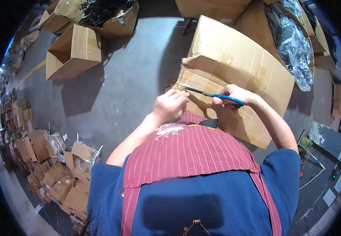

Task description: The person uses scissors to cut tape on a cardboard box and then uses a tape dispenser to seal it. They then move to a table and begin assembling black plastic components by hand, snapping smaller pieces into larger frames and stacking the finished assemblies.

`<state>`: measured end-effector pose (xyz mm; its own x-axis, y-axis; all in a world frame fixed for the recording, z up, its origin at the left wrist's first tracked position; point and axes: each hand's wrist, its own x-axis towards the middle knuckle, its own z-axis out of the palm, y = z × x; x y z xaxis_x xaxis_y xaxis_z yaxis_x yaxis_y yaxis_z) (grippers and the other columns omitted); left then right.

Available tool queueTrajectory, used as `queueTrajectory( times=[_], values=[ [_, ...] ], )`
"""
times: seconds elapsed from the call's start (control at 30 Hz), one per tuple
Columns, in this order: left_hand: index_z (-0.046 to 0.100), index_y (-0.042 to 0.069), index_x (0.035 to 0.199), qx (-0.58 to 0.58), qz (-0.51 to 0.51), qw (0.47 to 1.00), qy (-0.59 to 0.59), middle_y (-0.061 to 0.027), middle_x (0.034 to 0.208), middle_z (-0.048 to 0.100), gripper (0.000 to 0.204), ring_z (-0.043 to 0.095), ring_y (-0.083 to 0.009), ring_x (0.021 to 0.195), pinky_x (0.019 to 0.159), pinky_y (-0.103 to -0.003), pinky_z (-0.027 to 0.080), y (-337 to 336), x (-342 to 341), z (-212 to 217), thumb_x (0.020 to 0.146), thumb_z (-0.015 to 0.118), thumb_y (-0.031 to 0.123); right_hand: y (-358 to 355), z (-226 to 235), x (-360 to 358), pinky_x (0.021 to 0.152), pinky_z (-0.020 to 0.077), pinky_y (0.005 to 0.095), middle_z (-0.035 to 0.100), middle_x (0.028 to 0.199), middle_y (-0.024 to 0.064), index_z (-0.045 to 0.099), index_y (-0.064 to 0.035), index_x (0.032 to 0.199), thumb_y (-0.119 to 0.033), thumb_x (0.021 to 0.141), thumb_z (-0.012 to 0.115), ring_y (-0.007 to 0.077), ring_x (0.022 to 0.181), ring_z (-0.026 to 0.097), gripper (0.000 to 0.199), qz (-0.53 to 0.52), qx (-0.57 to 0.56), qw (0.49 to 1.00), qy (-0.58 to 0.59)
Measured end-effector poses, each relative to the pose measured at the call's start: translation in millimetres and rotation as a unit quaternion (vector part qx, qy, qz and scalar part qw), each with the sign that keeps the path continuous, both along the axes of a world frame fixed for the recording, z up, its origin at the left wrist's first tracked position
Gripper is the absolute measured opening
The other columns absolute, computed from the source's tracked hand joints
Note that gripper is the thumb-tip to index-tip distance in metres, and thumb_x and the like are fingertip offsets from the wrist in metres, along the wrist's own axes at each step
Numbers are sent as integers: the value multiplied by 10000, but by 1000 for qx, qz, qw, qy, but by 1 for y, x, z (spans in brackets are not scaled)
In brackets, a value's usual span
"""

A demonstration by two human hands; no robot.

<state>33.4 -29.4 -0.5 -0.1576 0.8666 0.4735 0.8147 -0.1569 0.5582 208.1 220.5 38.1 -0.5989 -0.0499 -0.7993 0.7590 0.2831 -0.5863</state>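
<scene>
A large brown cardboard box with worn, torn edges and strips of tape stands in front of me. My right hand is closed round the blue handles of a pair of scissors. Their dark blades point left, lying over the box's near left edge. At that edge my left hand is closed, its fingertips beside the blade tips. Whatever its fingers pinch is too small to make out, though they touch the torn cardboard there.
An open cardboard box stands on the grey floor at the far left. Another box, at the far right, holds clear plastic wrapping. Flattened and opened cartons pile up at the lower left. A white pipe frame is on the right.
</scene>
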Motion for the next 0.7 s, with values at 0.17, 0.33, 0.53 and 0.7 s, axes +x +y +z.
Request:
queueTrajectory(
  times=[0.17, 0.33, 0.53, 0.7],
  values=[
    [689, 76, 845, 22, -26, 999, -22, -75, 886, 739, 192, 699, -231, 765, 658, -320, 581, 5, 3, 9, 676, 675, -14, -4, 1, -6, 472, 499, 295, 509, 527, 22, 576, -27, 595, -733, 738, 736, 137, 480, 572, 738, -21, 10, 1000, -4],
    [706, 66, 871, 4, -26, 994, -110, -75, 820, 720, 223, 693, -233, 727, 635, -323, 564, -4, 0, 16, 700, 640, -61, -9, 7, -7, 443, 465, 291, 523, 530, 22, 660, -4, 681, -630, 778, 768, 126, 484, 574, 643, -7, 63, 998, 32],
    [671, 60, 985, -154, 258, 948, -104, -106, 818, 696, 205, 687, -246, 768, 704, -357, 545, -36, -63, 21, 856, 519, 12, -12, 18, -8, 445, 445, 292, 532, 540, 33, 641, -17, 660, -677, 793, 727, 123, 489, 575, 679, 21, 109, 993, 43],
    [632, 114, 920, -145, 219, 964, 32, -85, 698, 636, 114, 663, -281, 692, 629, -412, 528, -16, -49, 10, 809, 603, 118, -14, 4, -11, 457, 477, 297, 542, 563, 28, 642, -13, 682, -700, 793, 710, 124, 507, 589, 699, -22, 60, 997, 35]
  ],
)
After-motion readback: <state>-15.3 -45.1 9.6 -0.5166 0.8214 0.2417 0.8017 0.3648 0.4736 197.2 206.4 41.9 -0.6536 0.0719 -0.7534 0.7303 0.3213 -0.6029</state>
